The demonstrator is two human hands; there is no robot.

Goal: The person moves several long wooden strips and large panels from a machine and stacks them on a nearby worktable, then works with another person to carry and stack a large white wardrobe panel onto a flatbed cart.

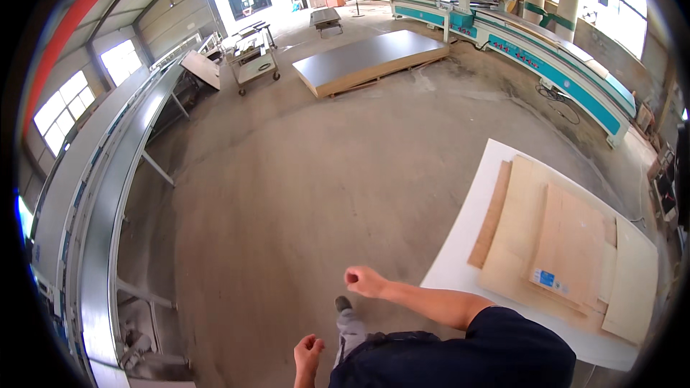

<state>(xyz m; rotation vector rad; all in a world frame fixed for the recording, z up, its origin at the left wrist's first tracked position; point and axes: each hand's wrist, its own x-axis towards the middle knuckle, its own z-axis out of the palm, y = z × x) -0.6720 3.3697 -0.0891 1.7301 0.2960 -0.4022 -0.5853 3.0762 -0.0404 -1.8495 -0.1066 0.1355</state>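
My right hand (pixel 365 282) is held out in front of my body, its fingers curled into a loose fist with nothing visible in it. Lower down and further left, my left hand (pixel 309 352) also has curled fingers and shows no object. Neither hand touches anything; both hang above the concrete floor (pixel 287 194). Beside my right arm lies a pile of thin wooden panels (pixel 568 237) of different sizes, resting on a large white board (pixel 460 237). The uppermost panel bears a small blue label (pixel 546 278).
A long metal conveyor (pixel 100 266) on legs runs along the left. Ahead, a stack of large sheets (pixel 374 63) lies low on the floor. A wheeled cart (pixel 255 65) stands left of it. A teal and white cutting machine (pixel 532 57) lines the right, with a loose cable (pixel 564 104) below.
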